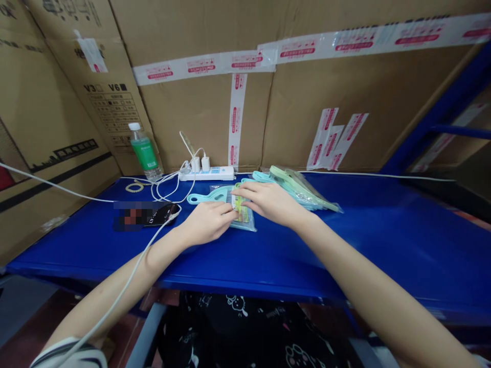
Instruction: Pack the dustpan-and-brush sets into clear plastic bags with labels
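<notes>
My left hand (209, 221) and my right hand (268, 202) meet over a clear plastic bag (245, 217) with a green printed label, lying on the blue table (345, 240). Both hands have their fingers curled and pinch the bag's edges. A teal comb (209, 196) lies partly under the bag, its handle pointing left. A pile of teal and light green combs in clear bags (299, 186) sits just right of my right hand.
A white power strip (207, 174) with chargers and white cables stands at the back by the cardboard wall. A water bottle (144, 152) with a green label stands back left. A dark phone (153, 213) lies left of my hands. A blue rack frame (441, 112) rises at right.
</notes>
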### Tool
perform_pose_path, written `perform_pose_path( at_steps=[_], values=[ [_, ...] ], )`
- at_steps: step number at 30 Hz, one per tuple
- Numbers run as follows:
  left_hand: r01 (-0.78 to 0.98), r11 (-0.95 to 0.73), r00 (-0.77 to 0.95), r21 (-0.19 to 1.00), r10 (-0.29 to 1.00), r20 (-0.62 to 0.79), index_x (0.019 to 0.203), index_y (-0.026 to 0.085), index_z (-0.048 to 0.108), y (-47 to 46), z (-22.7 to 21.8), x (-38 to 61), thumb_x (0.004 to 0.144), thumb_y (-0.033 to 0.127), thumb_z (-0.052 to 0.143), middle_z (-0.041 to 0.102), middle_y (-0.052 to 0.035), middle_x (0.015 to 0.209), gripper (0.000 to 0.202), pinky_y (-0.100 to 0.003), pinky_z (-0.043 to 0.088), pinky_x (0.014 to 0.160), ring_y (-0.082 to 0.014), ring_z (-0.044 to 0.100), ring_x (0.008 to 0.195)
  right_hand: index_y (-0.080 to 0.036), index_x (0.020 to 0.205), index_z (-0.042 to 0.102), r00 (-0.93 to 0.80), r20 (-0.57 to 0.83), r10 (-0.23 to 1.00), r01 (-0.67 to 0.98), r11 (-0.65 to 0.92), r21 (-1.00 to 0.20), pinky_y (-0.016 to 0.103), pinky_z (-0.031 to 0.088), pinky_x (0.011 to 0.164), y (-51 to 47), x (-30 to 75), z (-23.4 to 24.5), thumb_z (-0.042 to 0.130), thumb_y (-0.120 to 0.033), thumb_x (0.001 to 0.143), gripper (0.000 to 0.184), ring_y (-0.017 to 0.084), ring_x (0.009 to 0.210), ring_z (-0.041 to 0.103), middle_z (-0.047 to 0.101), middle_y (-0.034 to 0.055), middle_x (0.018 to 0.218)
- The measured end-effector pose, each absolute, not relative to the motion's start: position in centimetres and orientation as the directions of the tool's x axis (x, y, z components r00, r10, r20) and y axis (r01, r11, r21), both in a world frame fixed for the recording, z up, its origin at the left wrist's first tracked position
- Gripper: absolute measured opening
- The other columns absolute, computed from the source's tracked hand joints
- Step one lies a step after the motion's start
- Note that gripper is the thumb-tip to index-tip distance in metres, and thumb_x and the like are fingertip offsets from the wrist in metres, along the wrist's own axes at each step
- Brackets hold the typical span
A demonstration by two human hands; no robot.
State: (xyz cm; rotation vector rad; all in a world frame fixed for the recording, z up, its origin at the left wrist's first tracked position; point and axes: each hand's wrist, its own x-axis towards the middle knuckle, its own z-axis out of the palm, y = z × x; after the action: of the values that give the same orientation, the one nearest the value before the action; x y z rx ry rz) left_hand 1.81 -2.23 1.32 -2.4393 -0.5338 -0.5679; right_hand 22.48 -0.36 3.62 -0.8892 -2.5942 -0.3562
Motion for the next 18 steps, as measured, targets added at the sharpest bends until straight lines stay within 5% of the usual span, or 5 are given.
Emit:
perform_pose_path(
  at_steps=[6, 13, 18],
  values=[
    [0.496, -0.768, 0.789, -0.404, 0.205, 0.579, 0.101, 0.016, 0.060, -2.35, 1.65, 1.80, 0.096, 0.014, 0.036, 0.065, -0.0051, 0.085, 0.025, -0.023, 0.044, 0.055, -0.0140, 0.061, 0.070, -0.020, 0.093, 0.069, -0.752, 0.274, 0.600, 0.642, 0.760, 0.098, 0.028, 0.041, 0.063, -0.27, 22.40, 3.56, 0.056, -0.009, 0.085, 0.019, 0.020, 0.078, 0.065, 0.072, 0.0060, 0.084],
    [0.457, -0.780, 0.845, -0.428, 0.230, 0.483, 0.087, 0.017, 0.061, -1.92, 1.28, 1.53, 0.093, 0.010, 0.039, 0.063, -0.0004, 0.072, 0.024, -0.024, 0.043, 0.055, -0.0121, 0.058, 0.060, -0.020, 0.112, 0.065, -0.687, 0.289, 0.666, 0.719, 0.681, 0.138, 0.029, 0.044, 0.066, -0.38, 22.79, 3.84, 0.056, -0.007, 0.083, 0.034, 0.022, 0.088, 0.065, 0.070, 0.0092, 0.105],
    [0.478, -0.770, 0.835, -0.423, 0.249, 0.491, 0.089, 0.017, 0.061, -2.06, 1.21, 1.57, 0.093, 0.011, 0.039, 0.064, -0.0016, 0.077, 0.023, -0.024, 0.045, 0.056, -0.0127, 0.059, 0.063, -0.023, 0.114, 0.065, -0.641, 0.324, 0.696, 0.758, 0.642, 0.118, 0.028, 0.042, 0.062, -0.57, 22.65, 4.02, 0.053, -0.006, 0.084, 0.036, 0.021, 0.082, 0.067, 0.073, 0.0073, 0.096]
  ],
)
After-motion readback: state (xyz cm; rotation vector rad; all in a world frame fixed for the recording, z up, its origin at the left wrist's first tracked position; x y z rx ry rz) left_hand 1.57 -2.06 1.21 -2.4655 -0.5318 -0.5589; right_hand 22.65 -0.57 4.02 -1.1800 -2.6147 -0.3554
